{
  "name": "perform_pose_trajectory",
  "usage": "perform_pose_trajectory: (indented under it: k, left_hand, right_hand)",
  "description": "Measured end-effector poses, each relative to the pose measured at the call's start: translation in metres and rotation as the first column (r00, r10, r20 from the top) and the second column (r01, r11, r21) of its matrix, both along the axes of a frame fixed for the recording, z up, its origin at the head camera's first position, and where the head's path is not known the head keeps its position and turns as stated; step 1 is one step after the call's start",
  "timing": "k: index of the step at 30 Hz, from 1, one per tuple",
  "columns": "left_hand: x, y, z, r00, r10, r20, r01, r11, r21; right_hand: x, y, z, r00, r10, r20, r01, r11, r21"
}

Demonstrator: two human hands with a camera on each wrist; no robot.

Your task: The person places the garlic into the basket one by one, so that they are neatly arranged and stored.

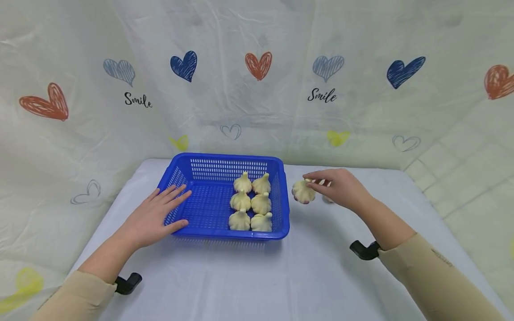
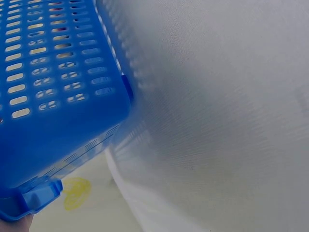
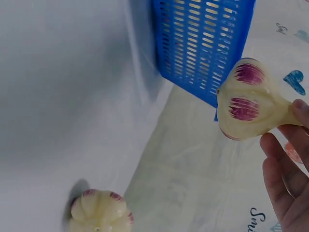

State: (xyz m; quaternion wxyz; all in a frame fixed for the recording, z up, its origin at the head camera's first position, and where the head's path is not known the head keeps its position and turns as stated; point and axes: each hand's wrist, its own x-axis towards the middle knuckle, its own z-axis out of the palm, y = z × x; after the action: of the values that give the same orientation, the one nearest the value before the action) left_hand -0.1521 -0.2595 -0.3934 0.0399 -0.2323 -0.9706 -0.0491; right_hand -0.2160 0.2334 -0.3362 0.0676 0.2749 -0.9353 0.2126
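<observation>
In the head view a blue plastic basket (image 1: 249,233) stands on the table, with several garlic bulbs (image 1: 241,201) in two columns along its right side. My left hand (image 1: 154,218) lies over the basket's left rim, fingers straight and spread. To the right of the basket my right hand (image 1: 341,188) pinches a garlic bulb (image 1: 303,192) by its stem, held above the table. Purple streaks mark this held bulb (image 3: 251,99) in the right wrist view. Another garlic bulb (image 3: 100,211) sits on the table, mostly hidden behind the right hand in the head view.
A white cloth covers the table (image 1: 225,281). Behind it hangs a pale sheet (image 1: 289,120) printed with hearts and words. The basket's slotted wall (image 2: 53,96) fills the upper left of the left wrist view.
</observation>
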Motion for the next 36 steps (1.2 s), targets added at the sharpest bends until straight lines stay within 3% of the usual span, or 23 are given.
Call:
perform_pose_trajectory:
  k: [10, 25, 36]
  left_hand:
    - [0.000, -0.004, 0.001, 1.000, 0.007, 0.001, -0.007, 1.000, -0.005]
    - [0.000, -0.002, -0.002, 1.000, 0.000, 0.005, 0.000, 1.000, 0.004]
    - [-0.001, -0.002, -0.003, 1.000, 0.006, 0.001, -0.006, 1.000, 0.016]
  right_hand:
    - [-0.018, -0.040, 0.022, 0.999, -0.027, 0.034, 0.026, 1.000, 0.011]
    - [-0.042, -0.112, 0.051, 0.996, 0.035, 0.081, -0.040, 0.997, 0.064]
    - [-0.061, -0.174, 0.052, 0.986, 0.114, 0.120, -0.125, 0.988, 0.089]
